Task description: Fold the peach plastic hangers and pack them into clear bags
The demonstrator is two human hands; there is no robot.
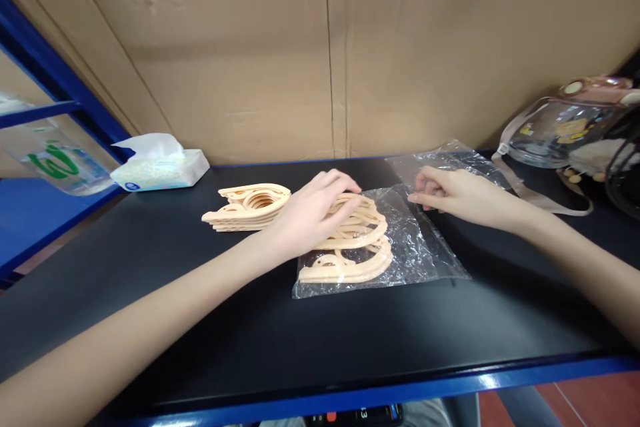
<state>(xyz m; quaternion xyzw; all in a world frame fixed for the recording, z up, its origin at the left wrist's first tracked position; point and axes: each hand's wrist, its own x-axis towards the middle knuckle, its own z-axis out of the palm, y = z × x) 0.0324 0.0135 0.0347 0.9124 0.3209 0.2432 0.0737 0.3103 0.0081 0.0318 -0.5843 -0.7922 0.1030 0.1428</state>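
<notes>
My left hand (320, 210) is curled over a group of cream curved plastic pieces (357, 237), shaped like folded hangers, with the thumb and fingers around their upper part. These pieces lie on or inside a clear plastic bag (425, 250); which pieces are within the film is hard to tell. My right hand (445, 193) has thumb and forefinger pinched at the bag's right side, by its edge. Just left of my left hand sits a neat stack of the same cream pieces (249, 208). More clear film (460, 159) lies behind my right hand.
On the black tabletop (225, 340) a tissue pack (163, 167) stands at the back left. A clear bottle with a strap (560, 130) lies at the back right. Cardboard (240, 53) walls the rear. A blue frame with a clear container (63, 157) is at the left.
</notes>
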